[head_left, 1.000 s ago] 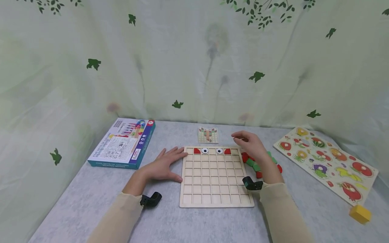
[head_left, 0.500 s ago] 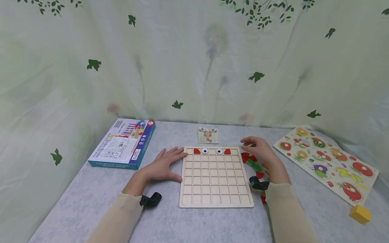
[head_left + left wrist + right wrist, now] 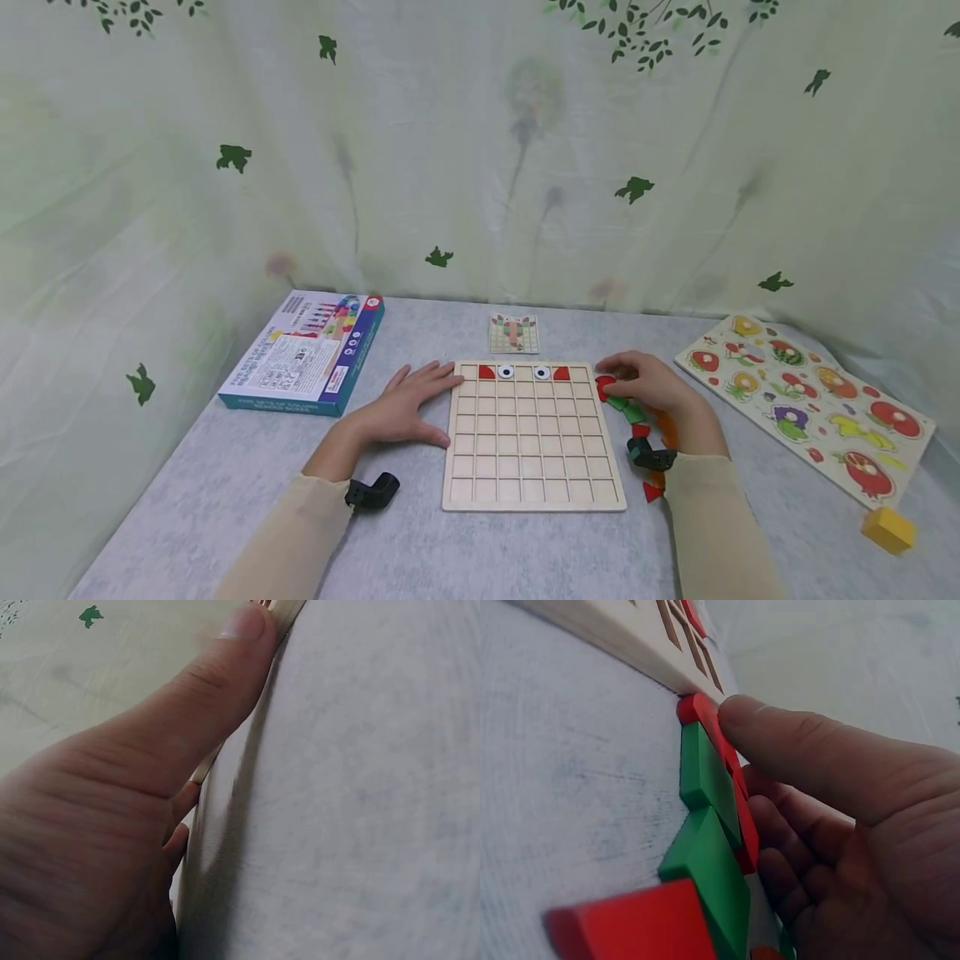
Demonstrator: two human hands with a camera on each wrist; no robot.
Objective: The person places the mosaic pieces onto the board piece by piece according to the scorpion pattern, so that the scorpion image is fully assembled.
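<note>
My left hand (image 3: 402,410) rests flat with spread fingers at the left edge of a wooden grid board (image 3: 532,447); in the left wrist view its thumb (image 3: 206,686) lies along that edge. Two red quarter-round pieces and two white eye pieces (image 3: 506,372) sit in the board's top row. Right of the board, my right hand (image 3: 651,385) reaches over a row of red and green pieces. Its thumb (image 3: 802,742) touches a red rounded piece (image 3: 697,709) beside the board; the index fingertip's contact is hidden in the right wrist view. Green pieces (image 3: 709,780) lie nearby.
A small pattern card (image 3: 513,334) lies behind the board. A boxed set (image 3: 300,358) is at the left, a fruit-picture board (image 3: 810,400) at the right. A yellow block (image 3: 889,529) stands near it. Orange pieces (image 3: 667,429) lie partly under my right wrist.
My right hand has moved right and down from above the board's top right corner to the red pieces, uncovering pieces near its wrist. My left hand has stayed at the board.
</note>
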